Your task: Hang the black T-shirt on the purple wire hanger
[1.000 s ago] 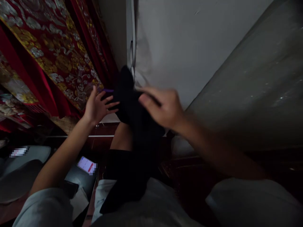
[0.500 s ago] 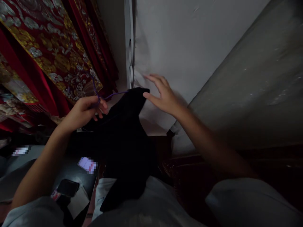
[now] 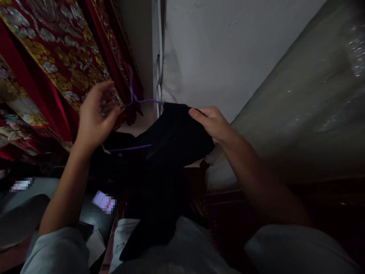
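Black cloth of a garment (image 3: 182, 133) is gripped at its upper edge between the thumb and fingers of the right hand (image 3: 214, 122), before a pale wall (image 3: 228, 49). One arm of a purple hanger (image 3: 134, 99) is partly covered by the cloth. Beside the hanger, the left hand (image 3: 94, 122) is curved, thumb and fingers parted; contact with the hanger cannot be determined.
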Demonstrator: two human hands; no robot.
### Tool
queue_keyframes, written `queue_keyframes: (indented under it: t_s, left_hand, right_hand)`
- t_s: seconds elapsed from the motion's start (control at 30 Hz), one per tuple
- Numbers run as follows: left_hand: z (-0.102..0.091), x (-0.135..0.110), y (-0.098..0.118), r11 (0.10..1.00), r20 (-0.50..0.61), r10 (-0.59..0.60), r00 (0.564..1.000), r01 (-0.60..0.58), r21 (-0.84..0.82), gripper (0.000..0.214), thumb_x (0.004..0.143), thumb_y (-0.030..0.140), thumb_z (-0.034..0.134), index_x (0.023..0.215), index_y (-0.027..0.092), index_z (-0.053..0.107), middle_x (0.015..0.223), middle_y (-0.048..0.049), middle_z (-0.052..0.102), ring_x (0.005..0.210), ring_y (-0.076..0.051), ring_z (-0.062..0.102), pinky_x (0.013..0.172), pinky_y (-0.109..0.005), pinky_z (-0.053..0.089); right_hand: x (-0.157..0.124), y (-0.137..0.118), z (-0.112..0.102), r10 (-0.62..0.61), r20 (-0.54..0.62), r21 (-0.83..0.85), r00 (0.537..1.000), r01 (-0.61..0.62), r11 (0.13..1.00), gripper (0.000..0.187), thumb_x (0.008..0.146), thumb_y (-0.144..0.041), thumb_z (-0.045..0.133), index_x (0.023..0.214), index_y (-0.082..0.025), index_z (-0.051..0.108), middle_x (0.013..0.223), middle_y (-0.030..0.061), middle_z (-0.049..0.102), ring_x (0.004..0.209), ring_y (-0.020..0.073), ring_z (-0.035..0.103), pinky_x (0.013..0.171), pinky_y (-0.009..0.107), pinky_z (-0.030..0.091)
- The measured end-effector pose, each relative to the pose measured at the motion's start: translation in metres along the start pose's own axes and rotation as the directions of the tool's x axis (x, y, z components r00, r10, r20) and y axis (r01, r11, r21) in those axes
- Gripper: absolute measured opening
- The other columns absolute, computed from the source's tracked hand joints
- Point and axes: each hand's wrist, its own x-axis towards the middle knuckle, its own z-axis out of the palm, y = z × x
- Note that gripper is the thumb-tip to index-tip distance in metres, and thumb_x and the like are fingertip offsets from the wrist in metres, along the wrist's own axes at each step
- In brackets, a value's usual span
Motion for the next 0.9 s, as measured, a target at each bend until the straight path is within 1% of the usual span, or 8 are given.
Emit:
queue_keyframes:
  t_s: [0.13, 0.2, 0.33, 0.43, 0.5, 0.57, 0.73, 0.9]
  left_hand:
    - [-0.019, -0.012, 0.020, 0.992, -0.405, 0.107, 0.908, -0.126, -0.021, 0.037, 0.090, 0.017, 0.061, 0.127, 0.014, 0.064, 0.115, -0.0060, 0.068, 0.105, -0.020, 0.069, 0.091, -0.035, 0.055]
    - [-0.017, -0.023, 0.025, 0.993, -0.446, 0.099, 0.890, -0.118, -0.014, 0.022, 0.095, 0.019, 0.058, 0.114, 0.018, 0.069, 0.099, -0.0027, 0.068, 0.089, -0.016, 0.069, 0.084, -0.032, 0.056]
    - [0.021, -0.042, 0.014, 0.999, 0.091, 0.044, 0.995, -0.047, 0.026, 0.041, 0.098, 0.021, 0.057, 0.139, 0.022, 0.055, 0.102, -0.0034, 0.071, 0.081, -0.015, 0.067, 0.076, -0.030, 0.055]
    - [0.066, -0.057, -0.009, 0.993, 0.442, -0.107, 0.890, 0.072, 0.096, 0.074, 0.095, 0.022, 0.058, 0.162, 0.023, 0.024, 0.117, -0.0084, 0.070, 0.078, -0.018, 0.069, 0.075, -0.032, 0.055]
    - [0.094, -0.068, -0.025, 0.975, 0.563, -0.218, 0.797, 0.157, 0.155, 0.078, 0.094, 0.021, 0.058, 0.163, 0.020, 0.021, 0.113, -0.0101, 0.072, 0.081, -0.022, 0.071, 0.073, -0.033, 0.054]
    - [0.115, -0.079, -0.036, 0.958, 0.581, -0.282, 0.764, 0.188, 0.218, 0.067, 0.095, 0.022, 0.057, 0.158, 0.020, 0.032, 0.111, -0.0123, 0.072, 0.087, -0.026, 0.071, 0.073, -0.033, 0.053]
    - [0.140, -0.107, -0.033, 0.973, 0.529, -0.217, 0.821, 0.138, 0.185, 0.029, 0.103, 0.044, 0.051, 0.106, 0.021, 0.069, 0.087, -0.0086, 0.065, 0.082, -0.025, 0.066, 0.071, -0.032, 0.052]
    - [0.161, -0.128, -0.015, 0.967, 0.348, -0.241, 0.906, 0.256, 0.004, 0.013, 0.100, 0.027, 0.055, 0.103, 0.020, 0.066, 0.087, -0.0067, 0.064, 0.080, -0.022, 0.064, 0.076, -0.032, 0.054]
  right_hand:
    - [0.000, 0.014, -0.026, 0.060, -0.303, 0.165, 0.951, -0.009, 0.986, 0.042, 0.083, -0.060, 0.076, 0.073, -0.019, 0.067, 0.065, 0.0013, 0.062, 0.066, 0.0174, 0.065, 0.058, 0.028, 0.053]
    - [0.004, 0.015, -0.036, 0.104, -0.396, 0.221, 0.912, -0.015, 0.975, 0.037, 0.085, -0.054, 0.076, 0.075, -0.020, 0.068, 0.070, 0.0031, 0.067, 0.078, 0.0212, 0.071, 0.071, 0.034, 0.059]
    - [0.016, 0.007, -0.033, 0.140, -0.360, 0.263, 0.922, -0.043, 0.964, 0.033, 0.087, -0.051, 0.074, 0.078, -0.020, 0.067, 0.082, 0.0078, 0.073, 0.101, 0.0266, 0.073, 0.088, 0.040, 0.061]
    - [0.018, 0.004, -0.019, 0.116, -0.264, 0.214, 0.957, -0.059, 0.975, 0.039, 0.083, -0.058, 0.076, 0.078, -0.020, 0.068, 0.083, 0.0094, 0.075, 0.105, 0.0308, 0.073, 0.090, 0.045, 0.062]
    - [0.017, 0.009, -0.015, 0.076, -0.200, 0.160, 0.977, -0.044, 0.986, 0.044, 0.081, -0.065, 0.075, 0.078, -0.021, 0.070, 0.081, 0.0092, 0.074, 0.102, 0.0326, 0.073, 0.085, 0.047, 0.063]
    - [0.015, 0.018, -0.021, 0.015, -0.158, 0.106, 0.987, 0.002, 0.994, 0.048, 0.082, -0.070, 0.072, 0.079, -0.022, 0.070, 0.079, 0.0091, 0.073, 0.098, 0.0330, 0.074, 0.080, 0.048, 0.063]
    - [0.020, 0.045, -0.057, -0.063, -0.311, -0.166, 0.948, 0.011, 0.986, 0.050, 0.089, -0.071, 0.061, 0.079, -0.023, 0.067, 0.080, 0.0090, 0.070, 0.095, 0.0328, 0.071, 0.078, 0.048, 0.060]
    - [-0.003, 0.055, -0.021, -0.458, -0.538, -0.553, 0.707, 0.114, 0.826, 0.031, 0.089, -0.042, 0.061, 0.111, -0.020, 0.067, 0.124, 0.0121, 0.065, 0.125, 0.0308, 0.058, 0.106, 0.052, 0.047]
